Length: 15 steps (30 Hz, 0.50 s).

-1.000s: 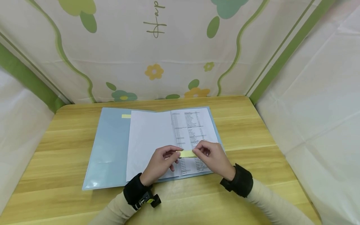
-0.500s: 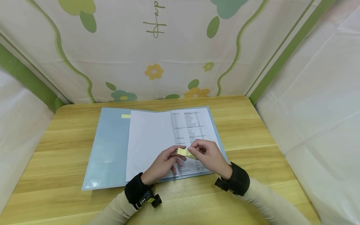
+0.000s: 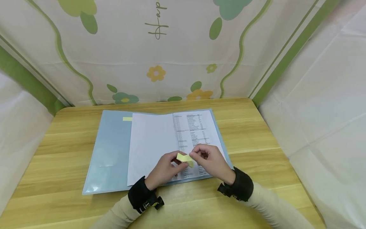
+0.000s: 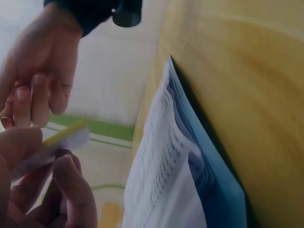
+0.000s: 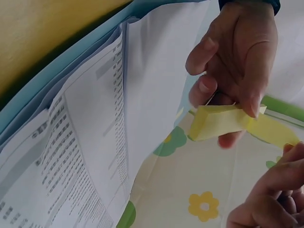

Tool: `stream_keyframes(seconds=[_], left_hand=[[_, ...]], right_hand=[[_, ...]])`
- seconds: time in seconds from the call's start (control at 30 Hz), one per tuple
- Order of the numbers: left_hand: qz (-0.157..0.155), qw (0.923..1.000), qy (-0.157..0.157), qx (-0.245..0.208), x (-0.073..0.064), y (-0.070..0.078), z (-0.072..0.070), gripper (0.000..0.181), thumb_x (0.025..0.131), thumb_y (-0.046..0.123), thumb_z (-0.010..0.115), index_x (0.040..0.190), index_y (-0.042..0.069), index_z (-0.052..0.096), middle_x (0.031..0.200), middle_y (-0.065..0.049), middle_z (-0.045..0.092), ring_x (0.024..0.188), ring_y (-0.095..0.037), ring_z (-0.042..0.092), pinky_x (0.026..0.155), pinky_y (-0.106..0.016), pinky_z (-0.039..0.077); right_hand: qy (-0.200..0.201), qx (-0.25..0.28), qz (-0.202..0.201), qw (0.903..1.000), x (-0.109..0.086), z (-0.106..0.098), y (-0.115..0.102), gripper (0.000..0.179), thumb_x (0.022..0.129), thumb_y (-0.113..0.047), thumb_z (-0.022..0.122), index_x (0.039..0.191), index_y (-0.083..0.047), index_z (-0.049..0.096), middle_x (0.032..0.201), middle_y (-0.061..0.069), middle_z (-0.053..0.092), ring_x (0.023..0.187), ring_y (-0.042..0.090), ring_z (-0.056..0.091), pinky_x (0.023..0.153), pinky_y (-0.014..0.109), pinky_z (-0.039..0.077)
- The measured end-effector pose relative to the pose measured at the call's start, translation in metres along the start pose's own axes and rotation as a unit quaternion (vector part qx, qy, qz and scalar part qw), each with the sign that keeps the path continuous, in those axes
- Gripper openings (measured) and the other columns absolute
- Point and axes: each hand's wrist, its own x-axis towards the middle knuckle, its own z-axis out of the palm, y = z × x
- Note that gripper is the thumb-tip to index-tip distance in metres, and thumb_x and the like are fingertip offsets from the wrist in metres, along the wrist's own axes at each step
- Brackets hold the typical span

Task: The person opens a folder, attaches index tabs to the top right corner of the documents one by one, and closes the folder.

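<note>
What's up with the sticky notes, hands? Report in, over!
Left grip: holding yellow pad. Right grip: pinching the end of one yellow strip. Open folder below. Nothing seen blocking, over.

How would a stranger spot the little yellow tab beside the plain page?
On the wooden table lies an open blue folder. Follow the left edge of its plain white page almost to the top. The yellow tab juts out there against blue, unlike the yellow pad held above the printed page.
</note>
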Motion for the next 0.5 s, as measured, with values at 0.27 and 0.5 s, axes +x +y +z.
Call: stream_keyframes(seconds=[0.27,0.5], left_hand=[[0.021,0.9953,0.070,0.065,-0.002,0.008,0.000,0.020,0.088,0.017,0.082,0.106,0.015,0.075,0.087,0.008,0.065,0.074,-0.016,0.058,0.056,-0.024,0.050],[0.020,0.9933,0.080,0.081,-0.002,0.009,0.001,0.020,0.084,0.011,0.084,0.101,0.016,0.076,0.082,0.010,0.064,0.073,-0.014,0.057,0.055,-0.023,0.048]], right_hand=[[-0.002,-0.112,-0.023,0.9934,-0.004,-0.009,0.002,0.015,0.098,-0.013,0.070,0.083,-0.015,0.070,0.069,-0.011,0.055,0.060,0.007,0.048,0.056,0.023,0.042],[-0.021,-0.199,-0.067,0.9774,-0.007,-0.014,0.001,0.018,0.094,-0.014,0.075,0.079,-0.019,0.066,0.065,-0.015,0.048,0.056,0.000,0.043,0.052,0.021,0.039]])
